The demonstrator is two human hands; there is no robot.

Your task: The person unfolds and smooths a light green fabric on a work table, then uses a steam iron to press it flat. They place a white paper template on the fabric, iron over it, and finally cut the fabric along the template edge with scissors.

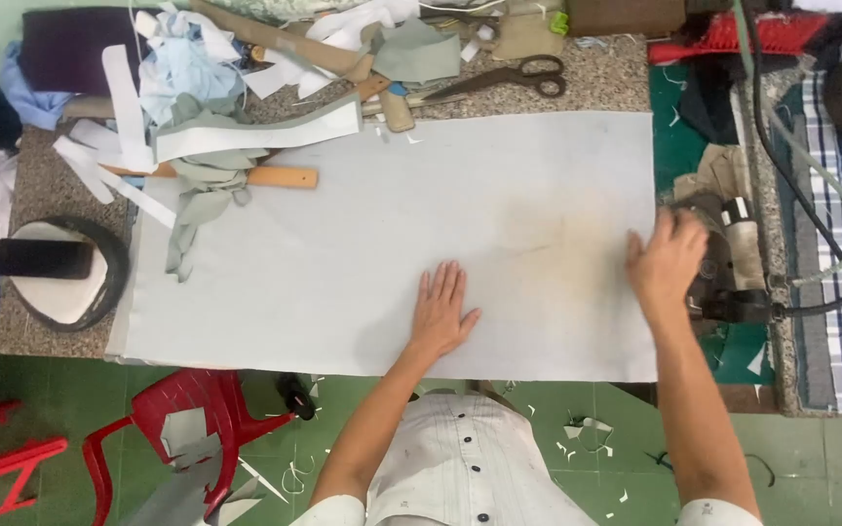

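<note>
A large pale grey sheet of fabric (392, 244) covers most of the speckled stone table (41, 185). My left hand (442, 312) lies flat on the sheet near its front edge, fingers apart, holding nothing. My right hand (667, 261) reaches over the sheet's right edge toward a dark iron (723, 263) resting beside the sheet; the hand blurs and I cannot tell whether it grips the iron's handle.
Fabric scraps and white strips (187, 88) pile at the back left with a wooden ruler (280, 176). Large scissors (509, 80) lie at the back. A black phone (44, 258) rests on a white pad at the left. A red plastic chair (187, 419) stands below the table.
</note>
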